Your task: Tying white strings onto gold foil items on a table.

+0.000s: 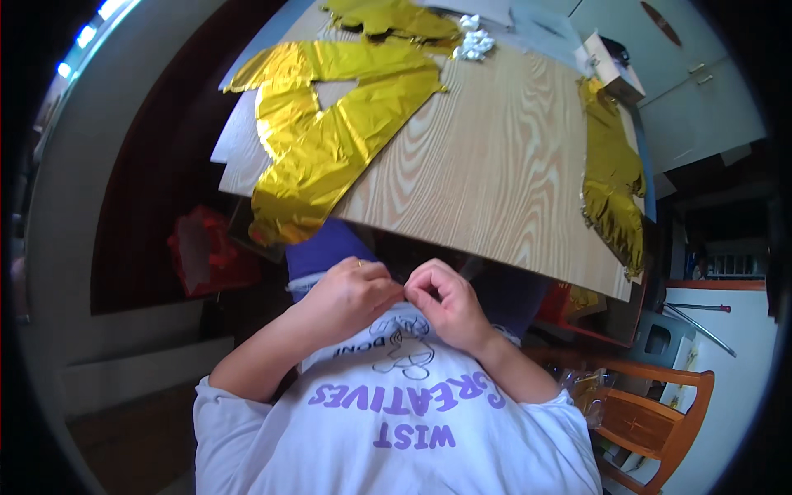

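My left hand (355, 293) and my right hand (450, 304) meet in front of my chest, just short of the table edge. Both are closed, thumbs and fingertips pinched together and almost touching. Whatever sits between the fingertips is too small or hidden to make out. Nearest to them on the table lies a flat, shiny gold foil balloon (363, 124), triangular with a hole in it, its lower end draped over the near left edge. Another gold foil balloon (612, 165) stretches along the right edge, and more gold foil (396, 18) lies at the far side.
The wood-grain table (487, 173) fills the middle. Small white crumpled pieces (473, 41) are heaped at its far side. An open box (615, 70) stands at the far right corner. A wooden chair (652, 412) is at my right, a red bag (210, 252) at my left.
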{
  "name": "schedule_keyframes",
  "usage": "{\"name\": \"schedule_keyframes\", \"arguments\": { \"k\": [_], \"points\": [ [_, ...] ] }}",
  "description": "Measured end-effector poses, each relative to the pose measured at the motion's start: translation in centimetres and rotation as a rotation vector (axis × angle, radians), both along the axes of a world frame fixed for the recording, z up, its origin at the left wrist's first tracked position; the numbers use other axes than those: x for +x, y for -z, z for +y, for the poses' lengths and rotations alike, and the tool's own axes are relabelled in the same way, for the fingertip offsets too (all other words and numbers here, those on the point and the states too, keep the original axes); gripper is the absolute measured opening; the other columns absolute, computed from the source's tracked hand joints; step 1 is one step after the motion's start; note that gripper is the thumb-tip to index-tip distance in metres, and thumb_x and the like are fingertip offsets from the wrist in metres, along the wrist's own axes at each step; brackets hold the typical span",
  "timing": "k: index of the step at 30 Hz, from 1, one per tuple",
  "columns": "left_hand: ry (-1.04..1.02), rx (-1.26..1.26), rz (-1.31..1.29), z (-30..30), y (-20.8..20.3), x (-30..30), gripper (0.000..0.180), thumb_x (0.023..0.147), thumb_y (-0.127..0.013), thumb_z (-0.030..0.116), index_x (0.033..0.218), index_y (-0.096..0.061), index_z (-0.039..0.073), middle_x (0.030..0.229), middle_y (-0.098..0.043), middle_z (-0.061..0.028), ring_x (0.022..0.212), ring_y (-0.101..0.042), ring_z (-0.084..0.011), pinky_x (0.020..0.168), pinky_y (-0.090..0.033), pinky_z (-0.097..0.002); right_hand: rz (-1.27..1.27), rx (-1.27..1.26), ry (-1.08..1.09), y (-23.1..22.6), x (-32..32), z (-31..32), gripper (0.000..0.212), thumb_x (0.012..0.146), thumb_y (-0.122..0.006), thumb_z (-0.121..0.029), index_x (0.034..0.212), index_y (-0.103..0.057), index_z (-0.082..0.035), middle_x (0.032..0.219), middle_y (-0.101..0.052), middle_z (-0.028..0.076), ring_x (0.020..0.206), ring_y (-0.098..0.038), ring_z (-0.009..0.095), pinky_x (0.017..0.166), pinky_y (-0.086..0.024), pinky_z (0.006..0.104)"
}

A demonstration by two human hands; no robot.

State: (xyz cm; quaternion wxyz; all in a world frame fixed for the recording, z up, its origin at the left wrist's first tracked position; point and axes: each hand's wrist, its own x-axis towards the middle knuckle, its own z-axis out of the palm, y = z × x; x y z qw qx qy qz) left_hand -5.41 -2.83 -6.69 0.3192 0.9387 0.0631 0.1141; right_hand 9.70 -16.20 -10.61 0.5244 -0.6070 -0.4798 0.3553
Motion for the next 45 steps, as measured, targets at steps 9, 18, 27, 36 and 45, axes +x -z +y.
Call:
{"name": "schedule_keyframes", "arguments": {
  "k": [9, 18, 27, 36, 45],
  "points": [
    [0.09, -0.012, -0.144, 0.5, -7.2, 2.8, 0.009, 0.076, -0.072, 0.005, 0.083, -0.068, 0.002, 0.074, -0.063, -0.0096, 0.066, -0.063, -0.0257, 0.06, -0.051, -0.0344, 0.405, 0.138, -0.016, -4.8, 0.4, 0.1, 0.01, 0.096, -0.052, -0.008, 0.099, -0.052, 0.001, 0.115, -0.053, 0.012, 0.101, -0.055, 0.015, 0.089, -0.045, 0.0281],
    [0.033, -0.012, -0.241, 2.1, -11.9, 3.6, 0.006, 0.076, -0.068, 0.002, 0.081, -0.067, 0.002, 0.072, -0.059, -0.0085, 0.064, -0.059, -0.0256, 0.058, -0.047, -0.0339, 0.107, 0.088, -0.139, -9.2, 2.5, 0.5, 0.024, 0.098, -0.052, -0.023, 0.101, -0.06, -0.001, 0.08, -0.063, 0.003, 0.075, -0.061, 0.013, 0.067, -0.049, 0.0283],
    [0.028, -1.441, -0.467, 0.9, -7.9, 3.7, 0.013, 0.092, -0.056, 0.005, 0.09, -0.067, -0.002, 0.083, -0.062, -0.0049, 0.076, -0.056, -0.013, 0.076, -0.044, -0.0262, -0.407, 0.428, -0.112, -8.1, 4.0, 1.2, 0.009, 0.085, -0.065, -0.008, 0.09, -0.06, -0.003, 0.069, -0.051, 0.009, 0.061, -0.057, 0.026, 0.055, -0.047, 0.0348],
    [0.328, -0.234, -0.439, 0.6, -5.0, 4.4, 0.017, 0.073, -0.071, 0.005, 0.089, -0.072, 0.012, 0.072, -0.054, -0.0016, 0.071, -0.054, -0.0188, 0.067, -0.038, -0.0337, -0.707, 0.456, -0.064, -14.3, 7.6, -0.2, 0.008, 0.083, -0.063, -0.01, 0.083, -0.057, -0.005, 0.069, -0.052, 0.008, 0.058, -0.056, 0.028, 0.053, -0.047, 0.0373],
    [0.245, 0.244, -0.478, 1.2, -5.0, 5.1, 0.031, 0.063, -0.074, 0.012, 0.093, -0.072, 0.013, 0.075, -0.052, 0.0034, 0.065, -0.049, -0.0148, 0.069, -0.034, -0.0338, -0.486, 0.475, -0.333, -14.3, 7.9, 0.0, 0.007, 0.086, -0.06, -0.01, 0.081, -0.058, -0.006, 0.07, -0.054, 0.01, 0.061, -0.058, 0.029, 0.054, -0.046, 0.0361]
  ]
}}
